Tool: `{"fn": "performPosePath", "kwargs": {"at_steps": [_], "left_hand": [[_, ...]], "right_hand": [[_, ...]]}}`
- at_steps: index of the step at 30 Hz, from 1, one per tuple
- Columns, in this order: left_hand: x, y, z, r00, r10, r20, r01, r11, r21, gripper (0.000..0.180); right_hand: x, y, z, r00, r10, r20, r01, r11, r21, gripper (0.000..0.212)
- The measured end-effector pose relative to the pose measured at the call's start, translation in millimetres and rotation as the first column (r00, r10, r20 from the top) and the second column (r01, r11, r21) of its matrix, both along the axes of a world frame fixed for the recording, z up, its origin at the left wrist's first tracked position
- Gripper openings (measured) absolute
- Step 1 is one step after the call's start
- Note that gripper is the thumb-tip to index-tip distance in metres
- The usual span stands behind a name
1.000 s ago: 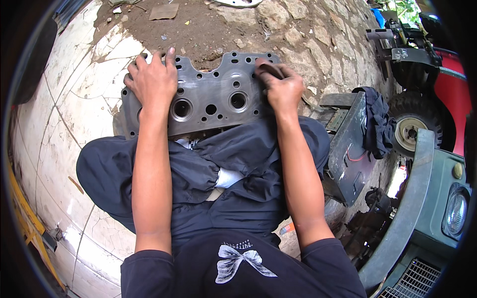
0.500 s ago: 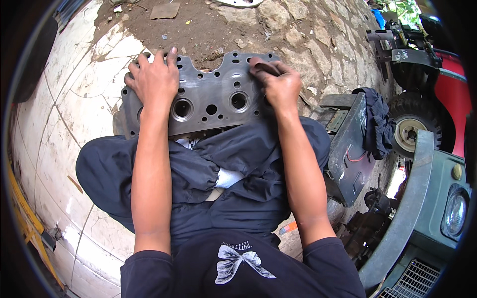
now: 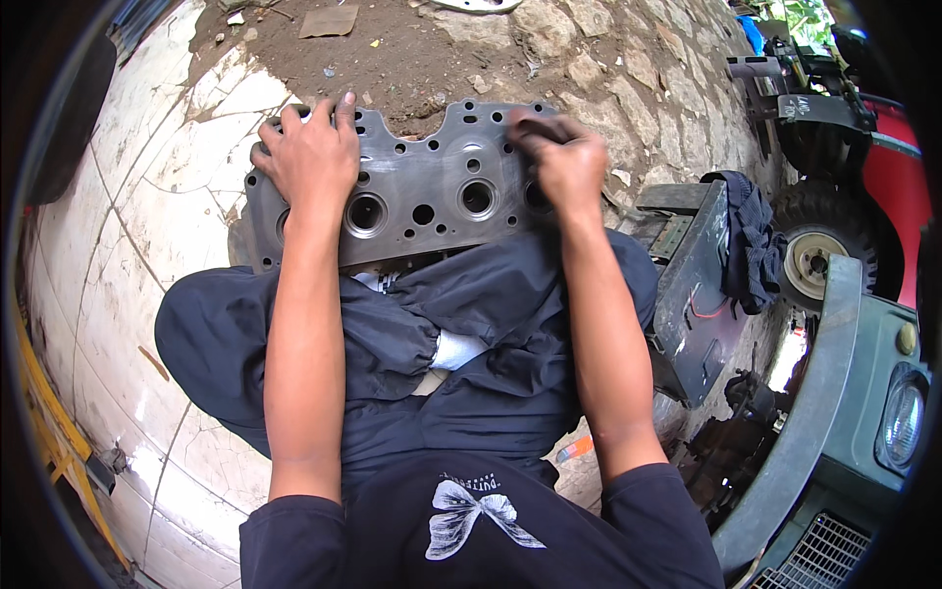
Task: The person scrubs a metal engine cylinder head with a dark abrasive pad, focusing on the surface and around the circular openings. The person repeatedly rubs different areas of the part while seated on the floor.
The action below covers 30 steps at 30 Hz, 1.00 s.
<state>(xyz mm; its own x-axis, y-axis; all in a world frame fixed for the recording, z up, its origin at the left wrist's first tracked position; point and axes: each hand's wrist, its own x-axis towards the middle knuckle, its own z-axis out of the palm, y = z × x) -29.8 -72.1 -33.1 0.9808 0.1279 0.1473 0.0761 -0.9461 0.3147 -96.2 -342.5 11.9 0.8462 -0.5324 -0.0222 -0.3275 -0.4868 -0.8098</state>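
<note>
A grey metal cylinder head (image 3: 420, 177), with round ports and several bolt holes, lies flat in front of my crossed legs. My left hand (image 3: 319, 157) rests on its left part, fingers spread toward the far edge and nothing held. Over the right end, my right hand (image 3: 574, 172) is closed around a thin dark folded piece (image 3: 536, 130), like sandpaper, pressed to the metal face. Motion blurs those fingertips a little, and the hand and wrist partly cover a port there.
Cracked pale tiles (image 3: 128, 255) stretch to the left; soil and flat stones (image 3: 549, 34) lie beyond the head. At right stand a grey metal box (image 3: 687, 294) with a dark cloth (image 3: 751, 245) over it, a tyre (image 3: 819, 245) and a green vehicle front (image 3: 883, 324).
My right hand has shifted slightly right along the cylinder head with the dark folded piece. My left hand stays in place on the metal. The whole view has moved a little.
</note>
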Motion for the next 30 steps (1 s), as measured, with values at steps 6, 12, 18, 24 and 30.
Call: {"fn": "performPosePath", "kwargs": {"at_steps": [6, 12, 18, 24, 30], "left_hand": [[-1.8, 4.0, 0.2, 0.999, 0.028, 0.015, -0.029, 0.999, 0.015, 0.052], [1.8, 4.5, 9.5, 0.995, 0.021, -0.1, -0.025, 0.999, -0.041, 0.06], [4.3, 3.8, 4.4, 0.999, -0.009, 0.047, 0.011, 0.999, -0.046, 0.057], [6.9, 8.1, 8.4, 0.999, -0.02, -0.032, 0.019, 0.999, -0.025, 0.064], [5.8, 10.1, 7.4, 1.0, -0.011, -0.013, 0.01, 0.999, -0.042, 0.067]], "right_hand": [[-5.4, 29.2, 13.3, 0.995, 0.064, -0.082, -0.076, 0.985, -0.154, 0.021], [-3.7, 29.2, 14.6, 0.993, 0.034, -0.116, -0.036, 0.999, -0.014, 0.022], [3.7, -2.9, -5.7, 0.999, -0.015, -0.029, 0.013, 0.996, -0.088, 0.037], [6.6, -0.1, 1.9, 0.998, -0.054, 0.033, 0.052, 0.997, 0.054, 0.021], [9.8, 7.5, 12.6, 0.99, -0.082, -0.112, 0.1, 0.981, 0.169, 0.028]]}}
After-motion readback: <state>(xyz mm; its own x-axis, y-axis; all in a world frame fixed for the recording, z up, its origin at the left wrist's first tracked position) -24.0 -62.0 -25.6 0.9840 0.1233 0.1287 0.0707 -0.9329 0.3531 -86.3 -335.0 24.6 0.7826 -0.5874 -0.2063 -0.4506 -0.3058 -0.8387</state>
